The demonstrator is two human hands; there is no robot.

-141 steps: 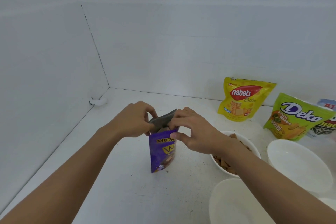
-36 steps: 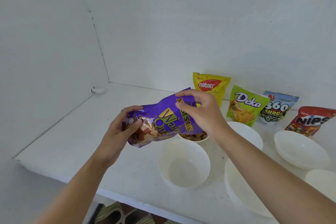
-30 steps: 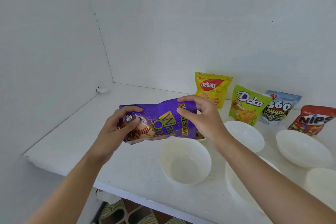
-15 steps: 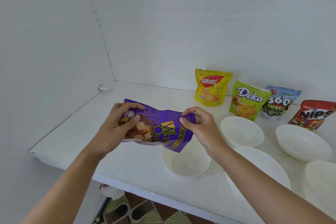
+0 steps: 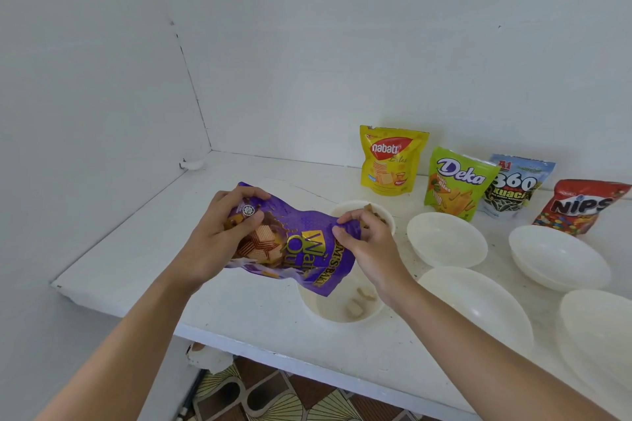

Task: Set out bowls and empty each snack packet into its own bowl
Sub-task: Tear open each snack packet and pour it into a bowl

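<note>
The purple packet (image 5: pixel 301 243) is up off the surface (image 5: pixel 239 311), tilted mouth-down over the near bowl (image 5: pixel 326 315). A few pale wafer pieces (image 5: pixel 355 309) lie in the bottom of that bowl. The left hand (image 5: pixel 219 236) has the packet's closed end, its grip curled round the foil with the thumb across the front. The right hand (image 5: pixel 371 246) pinches the upper lip of the mouth between thumb and fingertips.

This is thin, crinkly foil: light, floppy and slick by the look of it, so it folds wherever nothing supports it (that mouth could collapse shut if the lip goes slack). The sound holds, I judge, are the two in use: the bottom seam for lifting, the edge of the opening for steering. The wafers look brittle, so squeezing the belly risks crumbs. The bowl seems light plastic and may skid if bumped.

Behind it sits a filled bowl (image 5: pixel 345 205), with empty bowls (image 5: pixel 444 239) to the right. The yellow packet (image 5: pixel 391 161), green packet (image 5: pixel 455 184), blue-white packet (image 5: pixel 513 184) and red packet (image 5: pixel 578 207) stand upright by the wall.
</note>
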